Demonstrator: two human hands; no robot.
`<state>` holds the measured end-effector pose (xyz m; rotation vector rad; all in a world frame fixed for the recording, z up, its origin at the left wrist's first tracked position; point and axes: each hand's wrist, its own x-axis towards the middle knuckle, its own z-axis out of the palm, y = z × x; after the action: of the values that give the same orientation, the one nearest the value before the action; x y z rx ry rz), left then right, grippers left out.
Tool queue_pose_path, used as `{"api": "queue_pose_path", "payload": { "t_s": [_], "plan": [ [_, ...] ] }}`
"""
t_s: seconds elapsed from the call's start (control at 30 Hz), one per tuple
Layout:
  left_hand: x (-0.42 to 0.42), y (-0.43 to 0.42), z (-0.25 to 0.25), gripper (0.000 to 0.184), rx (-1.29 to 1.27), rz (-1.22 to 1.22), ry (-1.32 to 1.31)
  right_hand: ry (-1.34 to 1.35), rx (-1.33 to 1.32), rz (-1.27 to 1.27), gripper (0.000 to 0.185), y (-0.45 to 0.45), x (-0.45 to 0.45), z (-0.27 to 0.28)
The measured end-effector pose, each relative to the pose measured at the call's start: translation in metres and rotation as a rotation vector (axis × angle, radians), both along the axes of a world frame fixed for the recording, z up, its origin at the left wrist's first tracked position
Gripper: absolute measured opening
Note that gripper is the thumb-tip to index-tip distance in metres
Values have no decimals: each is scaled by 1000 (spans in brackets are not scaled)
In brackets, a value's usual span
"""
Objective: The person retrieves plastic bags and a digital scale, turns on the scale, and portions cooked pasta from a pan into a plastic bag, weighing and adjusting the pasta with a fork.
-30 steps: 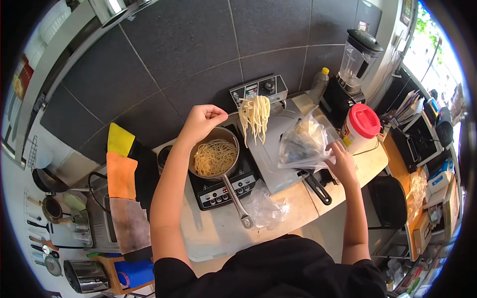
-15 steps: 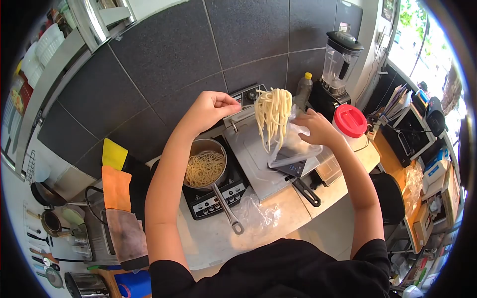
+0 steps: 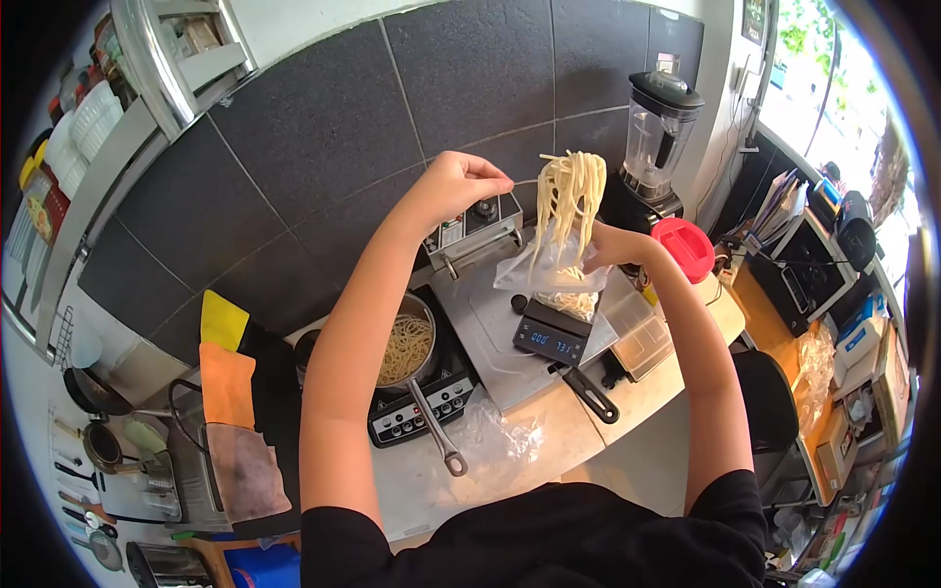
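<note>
Noodles point(image 3: 573, 186) are held over a bag point(image 3: 520, 274), apparently being filled: a thin utensil point(image 3: 526, 182) is pinched by the left hand point(image 3: 463, 188), the bag by the right hand point(image 3: 624, 245); careful lowering seems required.

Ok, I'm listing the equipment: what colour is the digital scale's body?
The digital scale is black, seen best in the head view.
</note>
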<state>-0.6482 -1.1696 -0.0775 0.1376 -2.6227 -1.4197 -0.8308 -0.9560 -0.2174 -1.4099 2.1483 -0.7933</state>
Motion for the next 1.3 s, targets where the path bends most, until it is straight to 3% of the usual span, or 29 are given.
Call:
{"api": "queue_pose_path", "payload": {
  "t_s": [0.03,0.47,0.63,0.77,0.87,1.0,1.3],
  "plan": [
    [-6,1,0,18,14,-4,2,-255,69,-84,81,1,1,3],
    [-41,18,-22,17,8,-33,73,-581,-66,-93,73,21,1,11],
    [-48,11,-58,18,55,-10,31,-838,-267,-90,83,29,2,12],
    [-54,9,-81,18,35,8,31,-855,-297,-62,88,29,-7,8],
    [-59,7,-97,19,-44,63,45,-800,-278,-39,81,26,-14,5],
    [-60,8,-112,18,-125,87,-10,-758,-255,-131,90,23,-12,11],
    [-52,25,-105,14,-344,160,-162,-520,-96,-168,92,18,7,37]
  ]
}}
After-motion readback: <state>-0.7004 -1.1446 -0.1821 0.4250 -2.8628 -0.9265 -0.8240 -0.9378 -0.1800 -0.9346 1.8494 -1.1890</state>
